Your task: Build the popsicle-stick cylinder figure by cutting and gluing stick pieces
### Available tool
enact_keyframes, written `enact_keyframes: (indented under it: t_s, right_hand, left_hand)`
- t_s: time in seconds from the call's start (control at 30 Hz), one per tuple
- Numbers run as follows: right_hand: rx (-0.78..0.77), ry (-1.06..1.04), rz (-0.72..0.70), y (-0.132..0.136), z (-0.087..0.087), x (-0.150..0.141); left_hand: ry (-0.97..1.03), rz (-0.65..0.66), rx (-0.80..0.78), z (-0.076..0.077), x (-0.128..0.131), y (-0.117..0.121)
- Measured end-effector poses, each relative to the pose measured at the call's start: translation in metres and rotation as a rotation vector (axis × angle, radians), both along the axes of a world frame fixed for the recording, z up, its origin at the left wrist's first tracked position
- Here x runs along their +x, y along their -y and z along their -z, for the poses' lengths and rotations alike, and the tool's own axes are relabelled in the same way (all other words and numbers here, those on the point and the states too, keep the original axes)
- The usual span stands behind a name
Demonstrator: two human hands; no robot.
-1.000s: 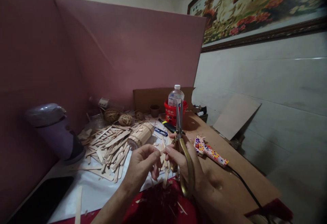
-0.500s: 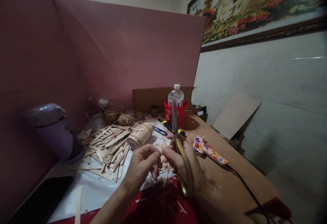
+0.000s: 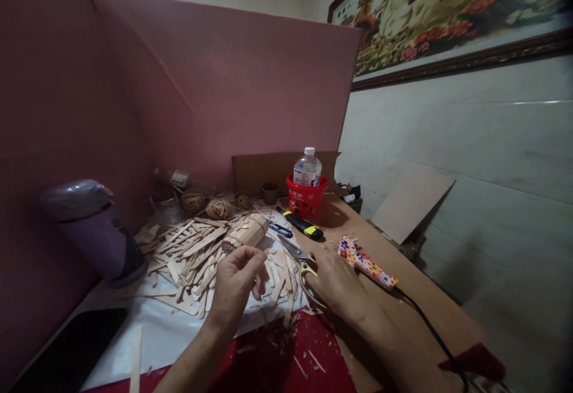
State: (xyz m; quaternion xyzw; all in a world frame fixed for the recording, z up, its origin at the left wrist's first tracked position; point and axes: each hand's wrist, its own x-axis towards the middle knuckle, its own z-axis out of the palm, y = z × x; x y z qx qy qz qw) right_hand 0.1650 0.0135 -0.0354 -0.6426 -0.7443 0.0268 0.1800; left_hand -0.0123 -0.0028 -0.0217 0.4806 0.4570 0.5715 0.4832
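Observation:
My left hand point(image 3: 239, 273) is raised over the pile of wooden craft sticks point(image 3: 197, 261), thumb and forefinger pinched together. Whatever may be between those fingertips is too small to make out. To its right, my right hand point(image 3: 335, 279) is low at the table with its fingers at the brass-coloured handles of a pair of scissors point(image 3: 307, 267). The blades point away to the upper left, down near the table surface; part of the handles is behind the hand. Just beyond my left hand lies a tied bundle of craft sticks point(image 3: 248, 232).
A black-and-yellow utility knife point(image 3: 302, 224) and a blue cutter point(image 3: 280, 229) lie ahead. A flowered glue gun point(image 3: 367, 264) with a cord rests at right. Behind stand a red bucket point(image 3: 307, 196) holding a bottle, and twine balls point(image 3: 218, 208); a purple tumbler point(image 3: 98, 232) stands left.
My right hand has brought the scissors down from upright to the table and moved slightly right. My left hand has shifted a little left and up, still pinched.

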Motion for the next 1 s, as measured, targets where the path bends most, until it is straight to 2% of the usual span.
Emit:
enact_keyframes:
  t_s: [0.17, 0.23, 0.3, 0.4, 0.5, 0.57, 0.6, 0.73, 0.77, 0.87, 1.0]
  right_hand:
    - [0.032, 0.103, -0.037, 0.005, -0.002, -0.01]
    - [0.079, 0.029, -0.091, 0.007, -0.007, -0.014]
    - [0.103, -0.239, -0.185, 0.009, -0.012, -0.021]
    - [0.015, -0.74, -0.294, 0.008, -0.018, -0.034]
    - [-0.022, -0.964, -0.273, 0.004, -0.019, -0.044]
    - [-0.042, -1.094, -0.271, -0.003, -0.019, -0.047]
    - [-0.072, -1.17, -0.282, -0.007, -0.019, -0.047]
    - [-0.19, -1.342, -0.306, -0.028, -0.017, -0.049]
    - [-0.203, -1.346, -0.308, -0.033, -0.015, -0.049]
    - [-0.216, -1.375, -0.314, -0.043, -0.006, -0.052]
    - [-0.203, -1.432, -0.325, -0.043, 0.007, -0.051]
  left_hand:
    - [0.101, 0.086, -0.068, 0.001, 0.002, 0.0]
    - [0.129, 0.107, -0.086, 0.002, 0.002, 0.0]
    - [0.135, 0.127, -0.085, 0.003, 0.002, 0.0]
    - [0.114, 0.147, -0.056, 0.004, 0.004, 0.001]
    - [0.061, 0.147, -0.044, 0.005, 0.005, 0.002]
    - [-0.001, 0.085, -0.029, 0.006, 0.001, 0.001]
    - [-0.053, 0.011, 0.006, 0.007, -0.002, -0.001]
    - [-0.459, -0.504, 0.327, 0.009, -0.024, -0.016]
    - [-0.503, -0.563, 0.355, 0.01, -0.029, -0.021]
    - [-0.596, -0.627, 0.393, 0.015, -0.041, -0.036]
    - [-0.918, -0.562, 0.368, 0.028, -0.042, -0.048]
